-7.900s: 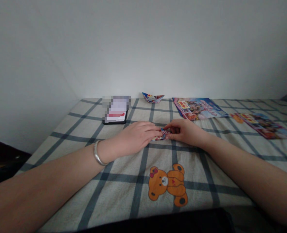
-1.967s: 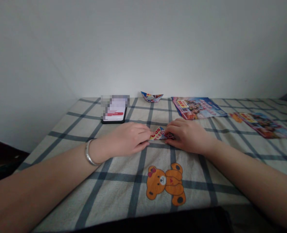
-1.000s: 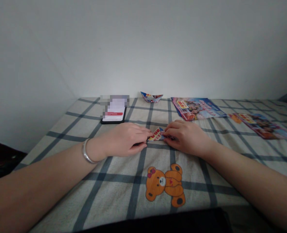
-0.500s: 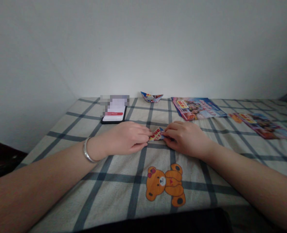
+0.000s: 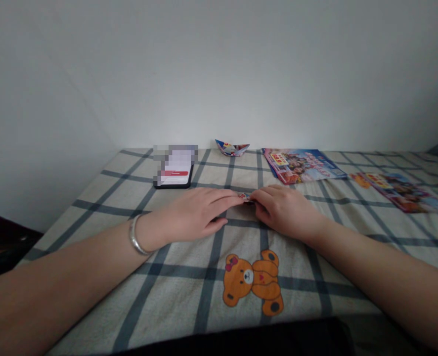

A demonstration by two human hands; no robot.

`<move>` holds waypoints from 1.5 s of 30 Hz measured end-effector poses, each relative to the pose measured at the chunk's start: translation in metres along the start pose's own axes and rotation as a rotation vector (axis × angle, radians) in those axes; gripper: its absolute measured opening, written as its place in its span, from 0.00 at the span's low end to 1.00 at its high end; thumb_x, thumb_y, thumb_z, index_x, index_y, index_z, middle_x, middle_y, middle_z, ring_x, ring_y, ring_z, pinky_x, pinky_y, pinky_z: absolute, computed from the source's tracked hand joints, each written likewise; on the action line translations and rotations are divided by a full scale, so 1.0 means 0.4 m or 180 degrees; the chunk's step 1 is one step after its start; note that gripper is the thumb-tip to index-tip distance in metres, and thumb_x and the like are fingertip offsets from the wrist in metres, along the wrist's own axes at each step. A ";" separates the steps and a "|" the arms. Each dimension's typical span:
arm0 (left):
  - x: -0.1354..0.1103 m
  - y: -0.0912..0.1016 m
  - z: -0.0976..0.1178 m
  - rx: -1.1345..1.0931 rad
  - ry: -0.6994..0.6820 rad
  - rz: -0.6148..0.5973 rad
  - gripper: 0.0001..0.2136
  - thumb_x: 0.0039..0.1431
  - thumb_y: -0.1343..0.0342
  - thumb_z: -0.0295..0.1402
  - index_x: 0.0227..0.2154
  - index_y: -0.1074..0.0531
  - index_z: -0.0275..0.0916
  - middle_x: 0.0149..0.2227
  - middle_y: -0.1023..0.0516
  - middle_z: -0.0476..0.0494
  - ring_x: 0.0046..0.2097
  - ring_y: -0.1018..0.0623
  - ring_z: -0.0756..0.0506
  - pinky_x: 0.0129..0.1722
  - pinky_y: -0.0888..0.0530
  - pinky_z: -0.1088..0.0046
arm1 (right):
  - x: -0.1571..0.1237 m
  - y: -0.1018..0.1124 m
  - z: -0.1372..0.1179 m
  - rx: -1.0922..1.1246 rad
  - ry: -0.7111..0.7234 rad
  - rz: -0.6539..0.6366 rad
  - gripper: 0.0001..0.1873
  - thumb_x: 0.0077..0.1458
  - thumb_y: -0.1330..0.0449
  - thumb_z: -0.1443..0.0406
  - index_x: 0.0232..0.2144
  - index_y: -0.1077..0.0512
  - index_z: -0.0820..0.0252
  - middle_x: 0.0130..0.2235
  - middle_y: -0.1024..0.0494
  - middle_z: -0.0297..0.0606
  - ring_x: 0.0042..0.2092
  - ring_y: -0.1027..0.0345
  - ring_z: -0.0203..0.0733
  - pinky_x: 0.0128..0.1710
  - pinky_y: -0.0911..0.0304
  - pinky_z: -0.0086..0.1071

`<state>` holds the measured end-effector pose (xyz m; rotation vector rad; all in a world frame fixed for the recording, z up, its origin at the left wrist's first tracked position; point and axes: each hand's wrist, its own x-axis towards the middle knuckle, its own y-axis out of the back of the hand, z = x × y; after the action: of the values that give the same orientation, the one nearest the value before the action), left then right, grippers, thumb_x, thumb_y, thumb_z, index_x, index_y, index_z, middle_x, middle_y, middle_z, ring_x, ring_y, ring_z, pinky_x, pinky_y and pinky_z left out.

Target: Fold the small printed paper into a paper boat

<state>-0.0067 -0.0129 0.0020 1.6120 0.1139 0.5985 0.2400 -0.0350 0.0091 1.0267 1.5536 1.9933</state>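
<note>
A small folded piece of printed paper (image 5: 244, 197) lies between my hands, low over the checked cloth, mostly hidden by fingers. The thumb and fingers of my right hand (image 5: 285, 210) are closed on its right end. My left hand (image 5: 200, 212), with a silver bangle at the wrist, reaches across from the left. Its fingers are stretched out, the fingertips touch the paper's left part, and the thumb stands apart below them. Beyond the hands, near the wall, a folded paper boat (image 5: 232, 148) in similar print sits on the cloth.
A phone (image 5: 174, 168) with a lit screen lies at the back left. At the back right is a stack of colourful flyers (image 5: 302, 165), with another flyer (image 5: 404, 190) farther right. A printed bear (image 5: 254, 282) marks the checked cloth (image 5: 174, 296). A pale wall (image 5: 219, 74) rises behind.
My left fingers have straightened and slid right over the paper, and the left thumb has come away from it. Less of the paper shows now. My right hand has barely moved.
</note>
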 end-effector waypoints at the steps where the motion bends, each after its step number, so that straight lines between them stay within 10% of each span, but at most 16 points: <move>1: 0.000 0.001 0.006 0.0029 0.0056 -0.0011 0.25 0.63 0.50 0.33 0.62 0.45 0.41 0.61 0.36 0.40 0.57 0.30 0.43 0.56 0.31 0.63 | 0.000 -0.002 0.002 0.0020 -0.0033 0.0029 0.13 0.58 0.50 0.69 0.39 0.27 0.65 0.33 0.22 0.42 0.33 0.32 0.41 0.33 0.43 0.33; 17: 0.007 -0.017 0.020 0.0470 0.0243 -0.0034 0.27 0.65 0.51 0.37 0.65 0.50 0.45 0.62 0.41 0.33 0.58 0.32 0.36 0.56 0.31 0.56 | 0.008 -0.029 -0.004 0.1600 -0.0640 0.0515 0.11 0.53 0.44 0.70 0.41 0.34 0.58 0.33 0.24 0.33 0.29 0.30 0.33 0.28 0.39 0.25; 45: 0.002 -0.021 0.004 0.0437 0.0092 0.0068 0.22 0.64 0.50 0.36 0.60 0.40 0.44 0.64 0.41 0.36 0.61 0.35 0.37 0.59 0.36 0.54 | 0.012 -0.031 0.012 0.1567 -0.1012 0.0185 0.17 0.54 0.44 0.68 0.47 0.37 0.55 0.28 0.24 0.29 0.27 0.32 0.35 0.26 0.45 0.27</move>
<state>-0.0030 -0.0127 -0.0058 1.7396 0.1623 0.6420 0.2392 -0.0247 -0.0007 1.5035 1.8828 1.4098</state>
